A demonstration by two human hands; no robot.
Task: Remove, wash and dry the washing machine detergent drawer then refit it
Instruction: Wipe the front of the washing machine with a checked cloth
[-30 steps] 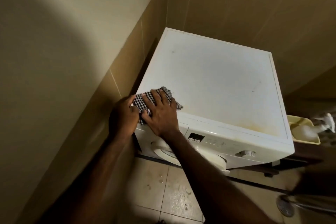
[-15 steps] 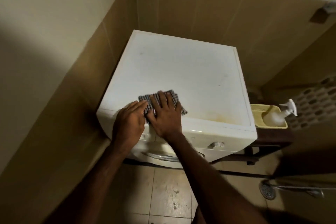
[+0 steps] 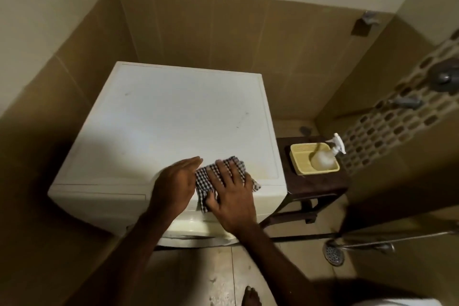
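Where it stands: the white washing machine fills a corner of tan-tiled walls, seen from above, its flat top lit and its front panel facing the tiled floor.
Detergent drawer: the seam of the drawer front shows at the left of the front panel, flush with it and closed.
Stool: a dark wooden stool sits just beside the machine's right side.
Basket: a yellow plastic basket rests on the stool.
Spray bottle: a clear bottle with a white trigger head lies tilted in the basket.
Cloth: a black-and-white checked cloth lies over the machine's front top edge, right of centre, draping a little down the front.
Right hand: the right hand lies flat on the cloth, fingers spread and straight, pressing it down, thumb at its lower edge.
Left hand: the left hand rests on the machine top just left of the cloth, fingers straight and together, touching the cloth's edge, gripping nothing.
Floor drain: a round metal drain sits in the floor at right.
Foot: bare toes show at the bottom edge.
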